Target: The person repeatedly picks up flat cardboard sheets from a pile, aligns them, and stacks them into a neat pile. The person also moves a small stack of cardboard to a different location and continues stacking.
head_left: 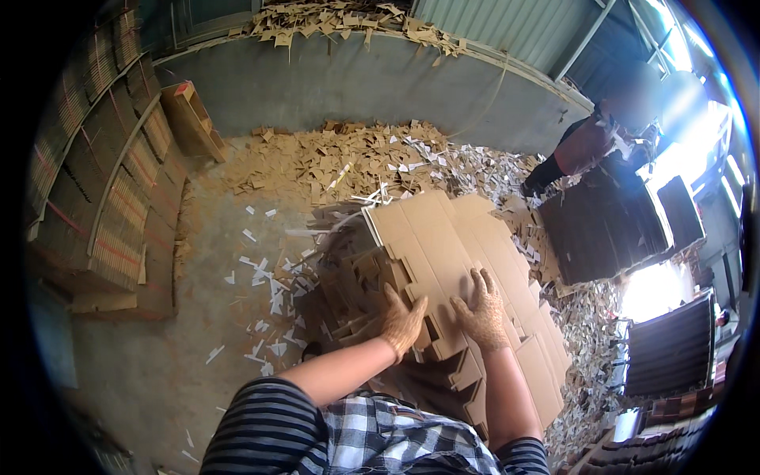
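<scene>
A stack of flat brown cardboard box blanks lies in front of me, with notched edges and crease lines. Its sheets are fanned out toward the right. My left hand, in a tan speckled work glove, is at the notched left edge of the top blank, thumb and fingers apart. On the top of the same blank rests my right hand, gloved alike, its fingers spread and lying on the board. Neither hand visibly grips a sheet. Beneath the left side, more torn and notched cardboard pieces show in shadow.
Tall bundles of strapped cardboard stand at the left. Brown cardboard scraps pile against a grey low wall. White paper offcuts litter the concrete floor. At the right, another person stands by dark stacks.
</scene>
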`<state>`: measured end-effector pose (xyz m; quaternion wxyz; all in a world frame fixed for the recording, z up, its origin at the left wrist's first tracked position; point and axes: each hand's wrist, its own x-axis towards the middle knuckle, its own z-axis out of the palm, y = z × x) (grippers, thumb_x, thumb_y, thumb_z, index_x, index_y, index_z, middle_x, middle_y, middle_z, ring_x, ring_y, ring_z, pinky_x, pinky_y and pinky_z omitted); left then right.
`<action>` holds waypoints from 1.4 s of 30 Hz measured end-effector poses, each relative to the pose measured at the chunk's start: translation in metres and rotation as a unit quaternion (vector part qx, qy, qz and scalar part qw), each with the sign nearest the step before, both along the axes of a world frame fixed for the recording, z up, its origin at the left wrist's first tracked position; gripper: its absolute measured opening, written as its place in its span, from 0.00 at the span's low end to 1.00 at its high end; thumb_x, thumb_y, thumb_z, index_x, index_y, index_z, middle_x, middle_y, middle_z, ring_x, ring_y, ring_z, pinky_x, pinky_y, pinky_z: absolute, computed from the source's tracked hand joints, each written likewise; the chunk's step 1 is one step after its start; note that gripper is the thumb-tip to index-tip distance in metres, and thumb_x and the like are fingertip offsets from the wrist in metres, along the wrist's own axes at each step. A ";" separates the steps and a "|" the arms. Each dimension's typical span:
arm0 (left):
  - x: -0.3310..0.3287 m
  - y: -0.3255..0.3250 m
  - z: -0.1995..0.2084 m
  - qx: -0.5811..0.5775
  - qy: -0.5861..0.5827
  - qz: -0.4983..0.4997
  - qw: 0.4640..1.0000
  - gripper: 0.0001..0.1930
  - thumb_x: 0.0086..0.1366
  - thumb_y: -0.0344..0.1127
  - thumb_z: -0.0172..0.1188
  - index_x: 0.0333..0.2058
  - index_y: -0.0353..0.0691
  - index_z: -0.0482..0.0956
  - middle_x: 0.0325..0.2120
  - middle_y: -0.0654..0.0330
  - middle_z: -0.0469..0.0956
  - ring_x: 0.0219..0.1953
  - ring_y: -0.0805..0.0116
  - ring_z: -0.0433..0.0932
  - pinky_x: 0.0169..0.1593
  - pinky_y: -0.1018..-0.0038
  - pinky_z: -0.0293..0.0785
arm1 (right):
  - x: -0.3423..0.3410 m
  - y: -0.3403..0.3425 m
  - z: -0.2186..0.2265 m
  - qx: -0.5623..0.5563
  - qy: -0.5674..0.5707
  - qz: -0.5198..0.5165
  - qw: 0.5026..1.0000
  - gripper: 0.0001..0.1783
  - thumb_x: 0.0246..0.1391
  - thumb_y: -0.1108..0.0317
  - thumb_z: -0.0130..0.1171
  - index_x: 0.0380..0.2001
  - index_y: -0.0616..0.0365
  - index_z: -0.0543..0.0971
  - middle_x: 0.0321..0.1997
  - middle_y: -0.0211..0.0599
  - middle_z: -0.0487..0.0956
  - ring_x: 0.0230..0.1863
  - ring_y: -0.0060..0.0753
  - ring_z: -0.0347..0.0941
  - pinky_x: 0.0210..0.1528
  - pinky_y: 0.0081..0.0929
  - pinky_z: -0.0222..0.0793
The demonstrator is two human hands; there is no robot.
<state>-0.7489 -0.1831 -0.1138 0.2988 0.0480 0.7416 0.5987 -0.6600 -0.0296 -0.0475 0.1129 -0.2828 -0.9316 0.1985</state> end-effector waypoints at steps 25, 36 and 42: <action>-0.230 -0.005 0.030 -0.016 0.025 -0.096 0.995 0.26 0.52 0.50 0.74 0.39 0.33 0.81 0.35 0.45 0.84 0.40 0.49 0.83 0.46 0.59 0.77 | -0.175 -0.021 -0.017 0.139 -0.091 0.016 0.986 0.36 0.60 0.51 0.52 0.69 0.52 0.63 0.75 0.48 0.58 0.75 0.62 0.48 0.72 0.68 0.42; -0.206 -0.003 0.020 -0.082 0.125 -0.063 0.987 0.26 0.56 0.54 0.69 0.36 0.32 0.84 0.34 0.42 0.84 0.40 0.46 0.83 0.46 0.57 0.77 | -0.173 -0.021 -0.018 0.139 -0.080 0.023 0.987 0.35 0.62 0.49 0.49 0.68 0.53 0.65 0.75 0.49 0.58 0.75 0.63 0.49 0.72 0.70 0.41; -0.204 0.001 0.032 -0.110 0.170 -0.086 0.976 0.26 0.56 0.54 0.68 0.38 0.32 0.84 0.37 0.38 0.82 0.43 0.41 0.81 0.48 0.55 0.77 | -0.174 -0.018 -0.024 0.153 -0.073 0.020 0.985 0.34 0.63 0.49 0.48 0.69 0.53 0.65 0.75 0.49 0.58 0.74 0.64 0.49 0.71 0.72 0.41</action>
